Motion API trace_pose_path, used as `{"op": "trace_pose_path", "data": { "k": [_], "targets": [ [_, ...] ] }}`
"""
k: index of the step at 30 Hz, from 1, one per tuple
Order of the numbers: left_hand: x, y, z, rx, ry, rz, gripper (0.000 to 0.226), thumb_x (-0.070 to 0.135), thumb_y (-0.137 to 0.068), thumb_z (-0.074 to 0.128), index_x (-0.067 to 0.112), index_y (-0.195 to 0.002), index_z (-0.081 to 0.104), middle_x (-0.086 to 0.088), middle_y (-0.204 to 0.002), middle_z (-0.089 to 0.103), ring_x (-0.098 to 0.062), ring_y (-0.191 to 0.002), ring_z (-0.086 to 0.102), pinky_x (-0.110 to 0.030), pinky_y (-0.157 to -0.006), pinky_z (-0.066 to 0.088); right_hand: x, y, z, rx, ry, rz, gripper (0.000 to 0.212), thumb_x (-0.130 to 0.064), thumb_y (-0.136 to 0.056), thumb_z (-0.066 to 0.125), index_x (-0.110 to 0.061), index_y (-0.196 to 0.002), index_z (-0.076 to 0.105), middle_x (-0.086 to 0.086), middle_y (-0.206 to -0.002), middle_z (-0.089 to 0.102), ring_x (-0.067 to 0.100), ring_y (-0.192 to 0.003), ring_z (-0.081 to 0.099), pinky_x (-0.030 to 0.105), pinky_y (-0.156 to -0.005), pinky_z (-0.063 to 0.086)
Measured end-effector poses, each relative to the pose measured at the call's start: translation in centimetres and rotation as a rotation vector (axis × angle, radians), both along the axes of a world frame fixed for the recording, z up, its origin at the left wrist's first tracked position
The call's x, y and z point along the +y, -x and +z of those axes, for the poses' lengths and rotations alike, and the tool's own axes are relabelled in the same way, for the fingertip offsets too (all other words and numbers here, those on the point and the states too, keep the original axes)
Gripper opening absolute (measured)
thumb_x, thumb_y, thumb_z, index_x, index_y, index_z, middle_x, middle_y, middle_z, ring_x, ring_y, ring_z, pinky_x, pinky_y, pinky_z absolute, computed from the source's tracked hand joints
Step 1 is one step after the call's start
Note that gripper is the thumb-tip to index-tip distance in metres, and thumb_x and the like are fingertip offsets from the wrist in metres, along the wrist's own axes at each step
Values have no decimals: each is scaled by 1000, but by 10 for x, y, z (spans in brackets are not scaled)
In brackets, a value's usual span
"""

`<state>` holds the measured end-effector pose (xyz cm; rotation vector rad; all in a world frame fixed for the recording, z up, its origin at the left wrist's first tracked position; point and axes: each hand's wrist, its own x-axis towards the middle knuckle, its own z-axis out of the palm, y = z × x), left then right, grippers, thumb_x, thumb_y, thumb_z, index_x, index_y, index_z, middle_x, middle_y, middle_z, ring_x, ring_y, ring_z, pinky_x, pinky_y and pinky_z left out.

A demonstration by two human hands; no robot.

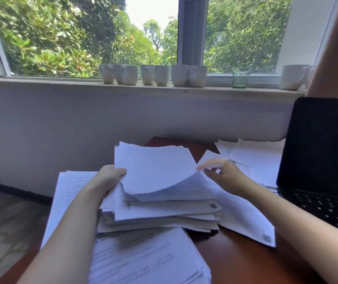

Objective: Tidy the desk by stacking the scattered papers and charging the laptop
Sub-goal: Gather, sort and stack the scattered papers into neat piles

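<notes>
Left hand (106, 179) grips the left edge of the stack of papers (164, 208), thumb on top, forearm reaching in from the lower left. Right hand (223, 177) is at the stack's right side, index finger against the raised, curling top sheets; motion blur prevents telling whether it pinches them. The stack sits mid-tabletop (235, 261) on further loose sheets (254, 162) spread left, near and right. The laptop (319, 152) stands open at the right edge, screen dark. White mugs (153, 75) and a green glass (239, 78) line the windowsill (41, 84).
</notes>
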<state>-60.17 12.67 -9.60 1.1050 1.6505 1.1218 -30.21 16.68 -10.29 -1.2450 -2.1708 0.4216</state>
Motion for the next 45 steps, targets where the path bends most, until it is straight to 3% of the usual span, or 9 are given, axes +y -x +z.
{"op": "trace_pose_path", "data": {
  "k": [6, 11, 15, 19, 32, 35, 39, 42, 45],
  "targets": [
    [2, 2, -3, -7, -9, -28, 18, 7, -91, 53, -2, -96, 68, -14, -87, 74, -26, -68, 70, -25, -54, 54, -5, -17, 8, -358, 136, -52, 64, 11, -88, 32, -25, -140, 44, -10, -146, 40, 9, -138, 31, 9, -101, 19],
    [5, 1, -4, -32, -32, -30, 15, 11, -92, 56, 1, -95, 67, -3, -67, 73, -17, -54, 69, -21, -46, 50, -27, 12, 20, -133, 137, 81, 31, -23, -98, 49, -25, -127, 57, -12, -131, 56, 0, -117, 49, 21, -106, 34],
    [4, -2, -4, -27, -48, -17, 14, 11, -92, 57, 7, -81, 65, 4, -54, 68, -11, -43, 64, -15, -37, 44, -56, 67, 21, -277, 91, 228, 54, -55, -85, 58, -24, -129, 55, -11, -135, 54, 5, -125, 45, 26, -107, 34],
    [3, -4, -5, -2, -71, 4, 17, 9, -92, 57, 8, -76, 62, -1, -59, 67, -11, -43, 62, -14, -37, 42, -69, 110, 14, -359, -92, 209, 45, -58, -82, 55, -14, -91, 56, 0, -88, 63, 24, -87, 54, 39, -77, 47],
    [10, -4, -3, -50, -92, 62, 49, 33, -103, 36, -5, -130, 50, -9, -125, 54, -22, -109, 54, -31, -93, 42, 1, 62, 78, 284, -330, -165, 46, -18, -90, 53, -23, -49, 35, -4, -45, 35, 11, -56, 31, 32, -57, 24],
    [10, -10, -1, -51, -162, 91, 46, 27, -103, 35, 2, -142, 31, -5, -120, 42, -15, -100, 41, -26, -80, 31, 17, 41, 100, 372, -364, -185, 38, -26, -90, 53, -11, -56, 46, -11, -49, 39, 8, -61, 34, 31, -58, 29],
    [3, -13, 0, -72, -183, 111, 23, 34, -104, 28, 18, -113, 42, 2, -97, 44, -15, -83, 46, -31, -68, 35, 24, 23, 130, 525, -403, -192, 37, -36, -86, 48, -3, -72, 55, 0, -64, 42, 10, -63, 39, 29, -57, 31],
    [3, -11, 1, -190, -148, 97, 79, 70, -86, 29, 12, -138, 43, -6, -142, 44, -28, -127, 46, -38, -104, 37, 22, 12, 151, 643, -379, -164, 20, -19, -94, 54, -11, -82, 66, -2, -68, 51, -5, -57, 41, 22, -56, 35],
    [-3, -17, 8, -286, -145, 104, 64, 53, -101, 15, 7, -100, 59, -13, -97, 67, -30, -90, 60, -35, -74, 46, 24, -1, 166, 680, -264, -162, 18, -16, -95, 55, -4, -98, 67, 2, -79, 58, 3, -65, 48, 21, -65, 42]
  ]
}}
